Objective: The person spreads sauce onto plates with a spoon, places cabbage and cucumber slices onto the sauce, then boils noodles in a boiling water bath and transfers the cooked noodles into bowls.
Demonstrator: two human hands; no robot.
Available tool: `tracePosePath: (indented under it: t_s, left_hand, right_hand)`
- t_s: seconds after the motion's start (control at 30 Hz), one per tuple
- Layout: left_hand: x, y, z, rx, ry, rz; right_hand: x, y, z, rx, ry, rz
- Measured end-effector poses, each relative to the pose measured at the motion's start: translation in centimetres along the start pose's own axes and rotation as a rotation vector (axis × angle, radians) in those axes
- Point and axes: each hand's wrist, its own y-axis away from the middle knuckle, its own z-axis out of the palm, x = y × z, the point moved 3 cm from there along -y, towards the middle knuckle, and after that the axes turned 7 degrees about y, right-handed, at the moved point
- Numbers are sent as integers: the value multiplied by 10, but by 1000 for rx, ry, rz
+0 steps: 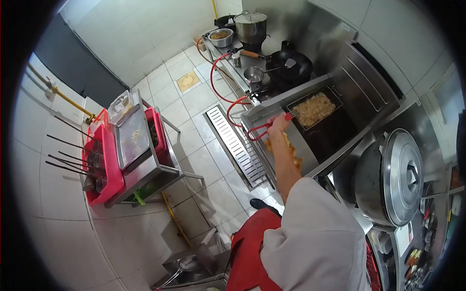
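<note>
At the deep fryer [335, 138], my right hand [278, 124] is clamped on a red handle [256, 132], seemingly the one for the wire basket [323, 118].

Golden pieces [315, 110] in wire basket [341, 103]

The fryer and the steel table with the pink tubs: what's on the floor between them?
A slotted drain grate in the tiled floor, between fryer and steel table, as the head view shows.
</note>
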Motion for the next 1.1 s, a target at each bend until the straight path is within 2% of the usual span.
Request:
tracePosePath:
  t_s: [0.13, 0.2, 0.37, 0.6, 0.7, 0.8, 0.93, 1.1]
  left_hand:
    - [-24, -13, -10, -46, -187, 11]
    - [-43, -20, -16, -74, -264, -2]
    - [-80, -43, -21, -158, -486, 14]
    - [-128, -62, -19, -227, -812, 60]
    - [-148, -73, -16, -250, -957, 70]
    - [-179, -92, -9, -276, -1090, 85]
    - [-223, -114, 5, -295, -1272, 104]
    - [-255, -146, 22, -297, -1547, 118]
  right_hand:
    - [-17, 11, -8, -35, -30, -19]
    - [-34, 29, -8, -137, 12, -61]
    - [-44, 105, -8, -170, -17, -80]
    - [-56, 161, -7, -295, -51, -104]
    - [-79, 186, 5, -269, -85, -103]
    - [-114, 190, 25, -320, -78, -176]
    - [-145, 168, 70, -359, -360, -153]
    - [-150, 149, 107, -266, -259, -163]
